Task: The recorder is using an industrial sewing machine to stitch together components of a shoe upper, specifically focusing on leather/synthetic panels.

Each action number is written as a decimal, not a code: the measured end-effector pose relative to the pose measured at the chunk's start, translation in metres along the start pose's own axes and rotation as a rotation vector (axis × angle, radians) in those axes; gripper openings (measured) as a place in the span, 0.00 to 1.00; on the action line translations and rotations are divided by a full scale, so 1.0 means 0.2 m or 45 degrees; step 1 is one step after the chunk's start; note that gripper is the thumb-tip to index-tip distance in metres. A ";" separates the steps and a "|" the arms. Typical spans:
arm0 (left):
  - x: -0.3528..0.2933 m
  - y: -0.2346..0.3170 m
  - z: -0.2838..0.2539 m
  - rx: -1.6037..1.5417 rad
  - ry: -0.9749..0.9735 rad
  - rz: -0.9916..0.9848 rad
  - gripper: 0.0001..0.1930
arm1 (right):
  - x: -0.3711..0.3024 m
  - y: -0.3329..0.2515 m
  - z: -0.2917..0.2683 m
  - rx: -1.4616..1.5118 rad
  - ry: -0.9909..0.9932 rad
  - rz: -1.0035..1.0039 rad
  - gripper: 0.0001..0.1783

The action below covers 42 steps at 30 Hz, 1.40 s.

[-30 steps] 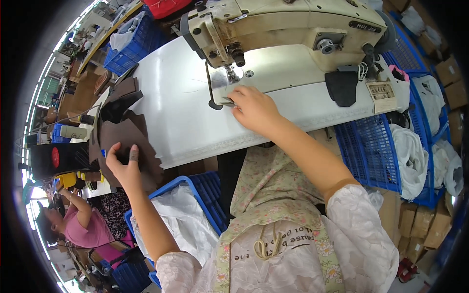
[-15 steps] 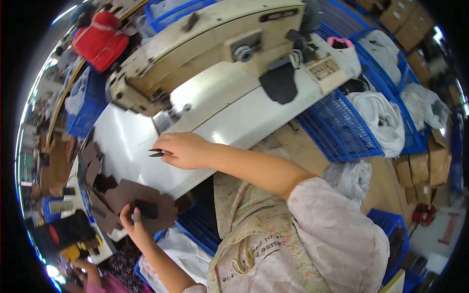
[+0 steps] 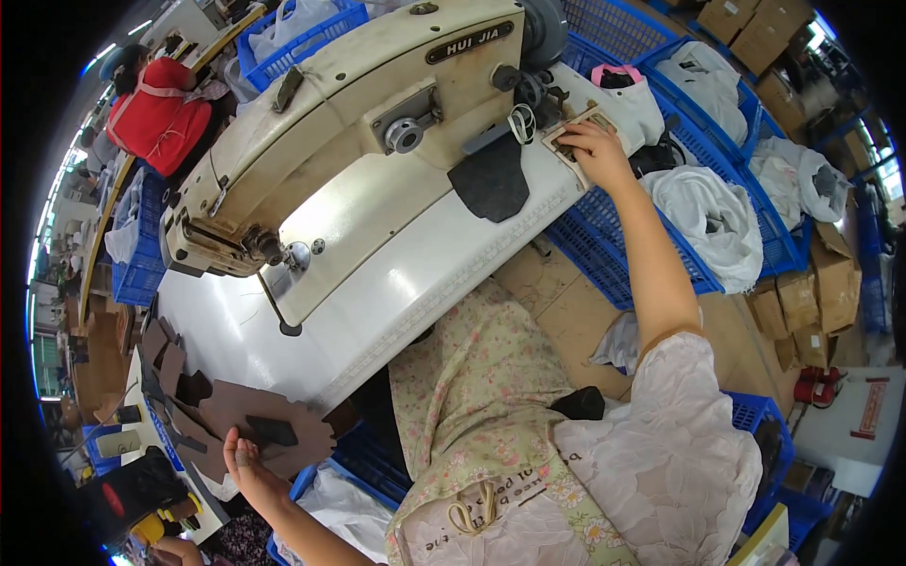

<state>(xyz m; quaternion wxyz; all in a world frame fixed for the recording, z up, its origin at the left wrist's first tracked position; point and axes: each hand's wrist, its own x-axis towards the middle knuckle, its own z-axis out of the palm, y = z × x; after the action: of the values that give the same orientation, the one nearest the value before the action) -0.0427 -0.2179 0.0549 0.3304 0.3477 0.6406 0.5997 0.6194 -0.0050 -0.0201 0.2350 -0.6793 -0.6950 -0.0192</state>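
My left hand (image 3: 247, 464) is at the near edge of a brown leather-like piece (image 3: 307, 417) with a scalloped edge, its fingers closed on that edge. A small black patch (image 3: 271, 431) lies on the piece beside my fingertips. My right hand (image 3: 593, 151) reaches to the far right end of the sewing table, fingers bent down into a small shallow tray (image 3: 566, 170). Its fingertips are partly hidden, so what they hold cannot be made out. Between my hands stands a cream sewing machine (image 3: 330, 123) on a white tabletop (image 3: 377, 311).
More brown pieces (image 3: 170, 368) overlap at the table's left end. A black flap (image 3: 491, 184) lies by the machine's base. Blue crates (image 3: 604, 241) with white bags (image 3: 708, 222) stand right of the table. A person in red (image 3: 160, 113) sits at the far left.
My right hand, which held small dark thread snips near the needle area, has moved right to the tray; the snips no longer show. My left hand stays by the brown piece.
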 end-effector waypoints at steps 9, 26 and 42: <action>0.02 -0.02 -0.04 -0.003 -0.003 0.002 0.16 | -0.18 -0.79 -0.01 0.000 0.167 0.149 0.37; -0.01 -0.02 0.00 -0.004 -0.072 0.022 0.16 | -0.24 -0.91 0.02 0.113 0.182 0.372 0.42; -0.13 -0.04 0.10 0.052 -0.165 0.080 0.17 | -0.53 -1.32 -0.15 0.777 0.072 -0.342 0.38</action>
<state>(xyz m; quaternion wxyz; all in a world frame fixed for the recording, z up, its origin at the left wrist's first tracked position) -0.0117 -0.2284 0.0455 0.3452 0.4124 0.6188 0.5726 0.3727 -0.1353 0.0473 0.4421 -0.4793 -0.7451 0.1402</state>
